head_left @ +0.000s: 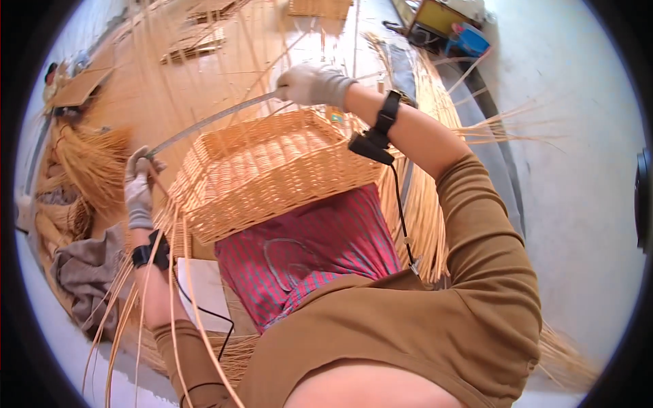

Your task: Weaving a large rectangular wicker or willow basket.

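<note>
A thin, flat grey measuring tape (211, 121) stretches in a slight bow above the far rim of a wicker basket (286, 173). My gloved left hand (140, 187) pinches its lower left end, beside the basket's left corner. Its upper right end is in the closed fingers of my gloved right hand (314, 86), above the basket's far right side. The shallow, angular basket is tilted on a red and blue checked cloth (306, 234) over my lap. Long loose wicker strands (175, 306) hang from its left corner, near my left wrist.
Bundles of wicker rods lie at the right (428, 217) and left (92, 160). A grey cloth (92, 272) is bunched at the left. Upright strands (248, 41) rise in front of me. A blue container (469, 41) stands at the far right, near a pale wall.
</note>
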`<action>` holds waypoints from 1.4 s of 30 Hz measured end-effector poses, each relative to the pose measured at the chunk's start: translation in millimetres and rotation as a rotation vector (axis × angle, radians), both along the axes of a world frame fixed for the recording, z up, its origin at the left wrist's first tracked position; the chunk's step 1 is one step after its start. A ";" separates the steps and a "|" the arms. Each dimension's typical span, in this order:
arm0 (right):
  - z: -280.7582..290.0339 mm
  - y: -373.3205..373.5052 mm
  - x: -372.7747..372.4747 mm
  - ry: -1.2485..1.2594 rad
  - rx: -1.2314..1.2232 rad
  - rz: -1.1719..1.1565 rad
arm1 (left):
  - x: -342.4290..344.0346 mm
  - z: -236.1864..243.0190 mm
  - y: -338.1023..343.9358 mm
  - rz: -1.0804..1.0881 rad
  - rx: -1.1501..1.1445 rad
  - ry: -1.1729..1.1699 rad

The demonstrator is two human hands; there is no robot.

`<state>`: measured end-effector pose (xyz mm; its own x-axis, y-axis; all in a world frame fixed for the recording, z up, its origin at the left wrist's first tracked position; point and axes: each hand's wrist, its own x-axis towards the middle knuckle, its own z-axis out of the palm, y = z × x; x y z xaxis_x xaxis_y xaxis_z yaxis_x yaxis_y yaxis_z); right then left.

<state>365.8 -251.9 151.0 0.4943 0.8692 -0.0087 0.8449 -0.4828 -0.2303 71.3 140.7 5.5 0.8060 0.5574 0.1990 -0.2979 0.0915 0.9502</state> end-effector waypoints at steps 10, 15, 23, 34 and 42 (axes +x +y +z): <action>-15.3 -221.7 90.3 -0.091 0.043 -0.305 | 6.0 -12.0 20.8 0.049 -0.026 -0.013; -16.6 -224.4 105.0 -0.002 0.018 -0.289 | -0.8 -9.5 20.5 0.056 -0.054 0.005; -41.2 -227.9 97.9 0.043 0.127 -0.331 | -4.9 -2.1 25.1 0.007 -0.015 0.091; -39.7 -226.9 96.8 -0.006 0.159 -0.331 | -5.3 2.4 25.0 0.046 0.040 0.120; -42.7 -227.5 96.4 -0.036 0.153 -0.358 | -7.1 2.3 31.5 0.024 0.020 0.168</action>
